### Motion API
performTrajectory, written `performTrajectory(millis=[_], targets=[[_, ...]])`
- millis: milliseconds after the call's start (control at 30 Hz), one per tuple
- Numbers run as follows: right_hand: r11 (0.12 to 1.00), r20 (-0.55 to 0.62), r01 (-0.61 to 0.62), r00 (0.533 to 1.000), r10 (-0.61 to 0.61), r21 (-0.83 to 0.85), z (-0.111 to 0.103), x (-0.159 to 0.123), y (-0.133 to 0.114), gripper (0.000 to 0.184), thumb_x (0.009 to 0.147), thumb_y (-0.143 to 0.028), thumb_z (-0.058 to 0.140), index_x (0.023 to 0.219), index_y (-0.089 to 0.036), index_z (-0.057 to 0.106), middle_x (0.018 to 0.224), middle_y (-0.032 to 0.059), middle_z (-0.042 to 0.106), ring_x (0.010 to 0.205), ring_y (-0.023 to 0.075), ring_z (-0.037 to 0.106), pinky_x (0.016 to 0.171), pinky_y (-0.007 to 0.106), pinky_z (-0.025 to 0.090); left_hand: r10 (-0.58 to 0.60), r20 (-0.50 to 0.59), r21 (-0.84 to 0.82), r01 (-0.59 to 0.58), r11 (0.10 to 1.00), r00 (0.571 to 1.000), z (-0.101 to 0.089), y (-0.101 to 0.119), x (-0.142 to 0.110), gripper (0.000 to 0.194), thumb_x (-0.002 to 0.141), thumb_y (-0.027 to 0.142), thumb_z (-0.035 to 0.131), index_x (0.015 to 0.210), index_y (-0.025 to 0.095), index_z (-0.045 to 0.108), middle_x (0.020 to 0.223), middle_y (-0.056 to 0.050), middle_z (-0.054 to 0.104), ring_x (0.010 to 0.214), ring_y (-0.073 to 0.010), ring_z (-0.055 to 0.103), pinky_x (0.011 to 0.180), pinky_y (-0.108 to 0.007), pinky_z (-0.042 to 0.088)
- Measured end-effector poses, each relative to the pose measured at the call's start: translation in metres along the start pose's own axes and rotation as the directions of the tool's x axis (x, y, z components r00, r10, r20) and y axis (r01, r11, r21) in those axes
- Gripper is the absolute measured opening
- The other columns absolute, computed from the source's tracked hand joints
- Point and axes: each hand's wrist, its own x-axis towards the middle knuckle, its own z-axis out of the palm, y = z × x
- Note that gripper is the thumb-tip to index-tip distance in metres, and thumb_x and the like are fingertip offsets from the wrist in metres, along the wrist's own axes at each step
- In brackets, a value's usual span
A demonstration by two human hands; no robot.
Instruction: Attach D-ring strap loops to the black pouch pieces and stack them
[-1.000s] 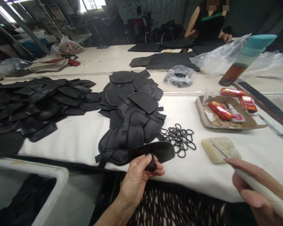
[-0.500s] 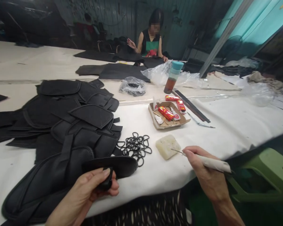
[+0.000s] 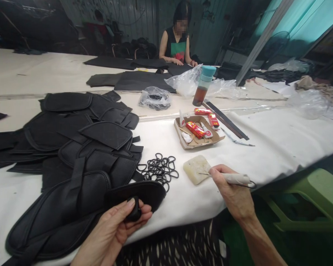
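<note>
My left hand (image 3: 113,229) pinches a folded black strap end (image 3: 134,211) between thumb and fingers. That strap appears joined to a black padded piece (image 3: 153,193) with a rounded edge, tilted up over the table's front. In my right hand (image 3: 234,199) is an awl-like tool (image 3: 237,178) with a pale wrapped handle, a thin metal tip and a dark loop at its back end. Its tip lies over a yellowish, wax-like block (image 3: 194,165); whether it touches, I cannot tell. Black D-rings (image 3: 161,168) lie heaped between the block and the padded pieces.
A pile of black padded pieces (image 3: 100,147) covers the left side. Behind the block stand a cardboard tray (image 3: 184,144) with red boxes and small tubes, and a bottle (image 3: 201,94). A co-worker (image 3: 177,40) sits across the table. A green stool (image 3: 319,192) stands at right.
My left hand, with the strap and padded piece, has shifted slightly right. The tool in my right hand has moved a little left over the block. The co-worker's raised hand has come down onto black material.
</note>
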Motion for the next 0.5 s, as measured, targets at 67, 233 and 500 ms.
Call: performTrajectory(millis=[67, 233, 500], targets=[[1.000, 0.008, -0.012, 1.000, 0.012, -0.005, 0.0013, 0.0004, 0.0004, 0.029, 0.086, -0.041, 0.048, 0.064, -0.023, 0.054, 0.054, -0.0028, 0.046, 0.052, 0.0148, 0.043, 0.049, 0.025, 0.037, -0.010, -0.008, -0.022, 0.010, 1.000, 1.000, -0.0002, -0.0005, -0.0002, 0.014, 0.077, 0.007, 0.060, 0.067, 0.010, 0.070, 0.070, -0.014, 0.074, 0.064, -0.0226, 0.072, 0.068, -0.030, 0.058], [1.000, 0.026, -0.022, 0.999, 0.022, 0.000, 0.0030, 0.0007, 0.0005, 0.029, 0.085, -0.042, 0.048, 0.065, -0.023, 0.055, 0.056, -0.0021, 0.050, 0.055, 0.0153, 0.046, 0.050, 0.025, 0.038, -0.039, -0.021, -0.050, 0.038, 0.998, 0.999, -0.0025, -0.0027, 0.0004, 0.017, 0.079, 0.007, 0.057, 0.068, 0.010, 0.070, 0.070, -0.014, 0.074, 0.063, -0.0230, 0.071, 0.066, -0.031, 0.058], [1.000, -0.011, -0.001, 1.000, 0.001, 0.002, 0.0065, 0.0005, 0.0002, 0.032, 0.083, -0.045, 0.050, 0.062, -0.022, 0.056, 0.050, -0.0035, 0.046, 0.049, 0.0143, 0.044, 0.049, 0.025, 0.038, 0.006, 0.074, -0.105, 0.001, 0.994, 0.997, -0.0095, -0.0093, 0.0044, 0.006, 0.076, 0.014, 0.066, 0.073, 0.010, 0.071, 0.073, -0.012, 0.074, 0.070, -0.0227, 0.072, 0.073, -0.032, 0.057]])
